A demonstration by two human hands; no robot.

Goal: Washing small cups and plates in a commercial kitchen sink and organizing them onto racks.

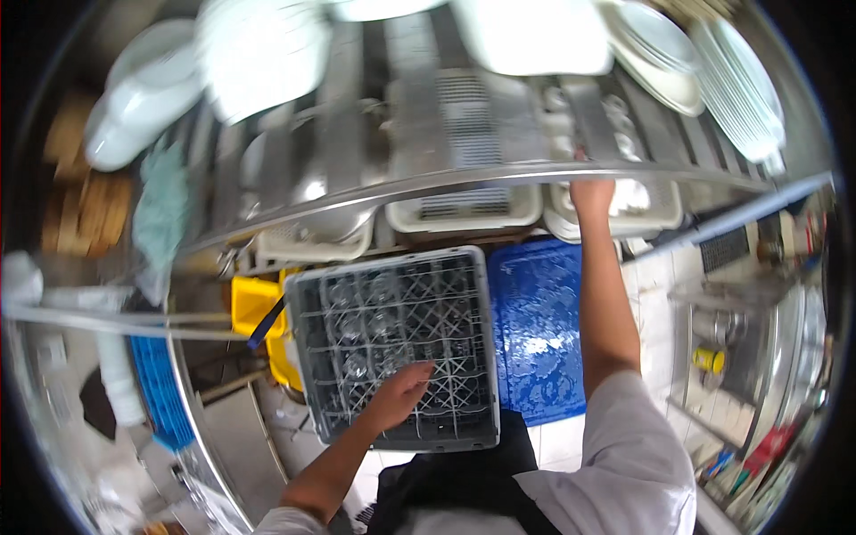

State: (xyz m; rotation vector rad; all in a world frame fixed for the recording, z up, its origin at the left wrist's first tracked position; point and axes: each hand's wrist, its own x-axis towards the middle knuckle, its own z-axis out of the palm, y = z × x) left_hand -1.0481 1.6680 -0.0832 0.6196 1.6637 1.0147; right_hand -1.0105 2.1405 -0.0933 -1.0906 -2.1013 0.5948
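Note:
A grey plastic dishwasher glass rack [491, 334] lies before me, its grid divided into square compartments. Clear glasses [354, 364] stand in several compartments on its left side. My left hand [401, 394] is over the rack's lower middle; its fingers point away from me and some are hidden beneath the hand. My right hand [592, 194] reaches under the front rail of a slatted metal shelf [414, 184], into or just above a cream plastic basket [662, 207] with white items in it. The rail and slats cover most of the right fingers.
White dishes [261, 60] and stacked plates [735, 93] sit on the shelf overhead. Another cream basket [461, 221] stands under it. A wet blue lid or panel [538, 334] is right of the rack, a yellow container [254, 304] left. A metal rack [722, 374] stands farther right.

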